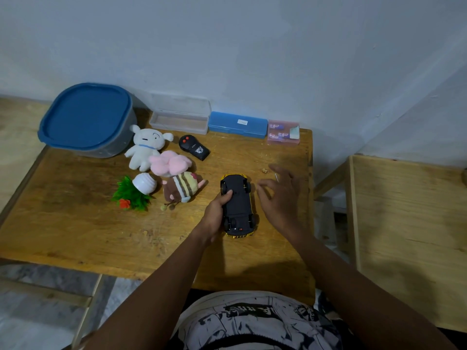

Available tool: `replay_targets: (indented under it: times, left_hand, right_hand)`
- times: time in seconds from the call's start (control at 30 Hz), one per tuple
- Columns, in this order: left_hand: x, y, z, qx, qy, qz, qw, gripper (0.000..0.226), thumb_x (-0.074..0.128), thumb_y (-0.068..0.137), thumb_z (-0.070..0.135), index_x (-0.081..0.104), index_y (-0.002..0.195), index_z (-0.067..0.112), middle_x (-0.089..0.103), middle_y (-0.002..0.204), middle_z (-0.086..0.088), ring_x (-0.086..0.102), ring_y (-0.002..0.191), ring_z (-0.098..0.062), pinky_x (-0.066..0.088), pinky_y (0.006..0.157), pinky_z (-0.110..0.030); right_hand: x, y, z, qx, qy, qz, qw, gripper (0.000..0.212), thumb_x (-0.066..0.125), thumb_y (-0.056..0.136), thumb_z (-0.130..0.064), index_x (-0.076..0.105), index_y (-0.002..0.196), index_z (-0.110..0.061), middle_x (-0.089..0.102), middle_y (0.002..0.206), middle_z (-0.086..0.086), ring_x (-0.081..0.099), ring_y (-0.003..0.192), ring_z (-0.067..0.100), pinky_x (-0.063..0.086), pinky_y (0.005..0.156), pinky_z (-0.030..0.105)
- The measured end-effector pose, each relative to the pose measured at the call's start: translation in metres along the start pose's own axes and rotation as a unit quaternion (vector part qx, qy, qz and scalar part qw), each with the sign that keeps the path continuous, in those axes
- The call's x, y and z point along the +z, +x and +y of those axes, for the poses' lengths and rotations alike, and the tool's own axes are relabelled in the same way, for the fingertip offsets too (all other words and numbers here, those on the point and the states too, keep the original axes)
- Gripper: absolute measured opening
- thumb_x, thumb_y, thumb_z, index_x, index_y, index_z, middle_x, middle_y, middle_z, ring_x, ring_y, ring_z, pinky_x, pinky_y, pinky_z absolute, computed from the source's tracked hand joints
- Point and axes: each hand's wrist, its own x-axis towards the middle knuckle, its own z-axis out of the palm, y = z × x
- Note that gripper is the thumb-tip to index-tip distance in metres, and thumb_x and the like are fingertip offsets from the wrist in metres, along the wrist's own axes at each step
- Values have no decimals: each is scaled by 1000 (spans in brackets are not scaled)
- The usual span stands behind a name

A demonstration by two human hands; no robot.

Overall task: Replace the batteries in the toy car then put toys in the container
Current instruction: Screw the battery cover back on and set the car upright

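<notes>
Table [75, 223]: worn wooden top against a pale wall [252, 46].
Container [118, 145]: rounded grey tub, blue lid [86, 114] on, far left.
Toy car [237, 205]: flipped, black plastic underside up, we judge for hatch access.
Left hand [217, 213]: fingers clamped on the car's side, steadying.
Right hand [280, 195]: fingers spread, empty, just beside the car.

A wooden desk [75, 223] stands against a pale bluish wall [252, 46]. A plywood panel [404, 223] (unpainted) is at 3 o'clock and grey marbled floor [38, 274] at 8 o'clock.
</notes>
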Motion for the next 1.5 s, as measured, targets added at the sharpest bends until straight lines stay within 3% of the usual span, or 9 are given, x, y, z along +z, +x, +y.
replay_targets:
  times: [0.1,0.27,0.5,0.67,0.97,1.37,1.5]
  left_hand:
    - [0,-1,1,5,5,-8,1000,41,47,103,34,53,138,15,65,130,-17,66,110,-34,55,92,-47]
    - [0,-2,0,12,9,-14,1000,41,46,104,34,52,139,13,63,131,-20,66,108,-34,56,87,-45]
    - [0,-2,0,12,7,-11,1000,43,47,103,35,52,140,14,64,130,-19,64,114,-37,57,89,-46]
    - [0,-3,0,17,4,-20,1000,43,46,103,34,51,140,13,63,132,-21,66,108,-33,59,81,-41]
    - [-1,-3,0,13,-14,-20,1000,42,48,103,31,50,140,12,61,134,-22,64,111,-35,51,96,-51]
    - [-1,-3,-1,20,-18,-27,999,35,47,103,28,53,135,15,68,119,-14,67,102,-32,54,91,-48]
    - [-2,-2,-2,22,-7,-19,1000,38,48,103,29,52,137,14,66,123,-18,65,107,-36,48,99,-56]
  right_hand:
    - [-2,-3,-16,-70,19,-25,997,12,69,89,-32,76,89,-22,51,138,-2,35,129,24,29,105,32]
    - [1,-5,-18,-118,-5,-53,992,16,68,90,-33,77,88,-20,52,140,-1,38,128,28,36,104,47]
    - [1,-5,-18,-113,-20,-59,992,15,70,89,-32,79,90,-20,54,137,-1,40,125,28,40,101,46]
    - [1,-5,-18,-127,-25,-59,990,16,70,89,-33,79,90,-20,56,134,-1,41,123,28,42,99,45]
    - [-2,-3,-14,-116,-6,-88,989,12,73,87,-31,79,94,-23,57,131,-3,41,122,29,42,99,45]
    - [-1,3,-19,-58,49,-89,993,11,74,85,-30,79,92,-23,59,126,-6,41,117,25,44,96,42]
    - [-1,4,-21,-53,63,-90,992,8,76,84,-28,79,90,-23,60,124,-6,42,117,25,44,96,44]
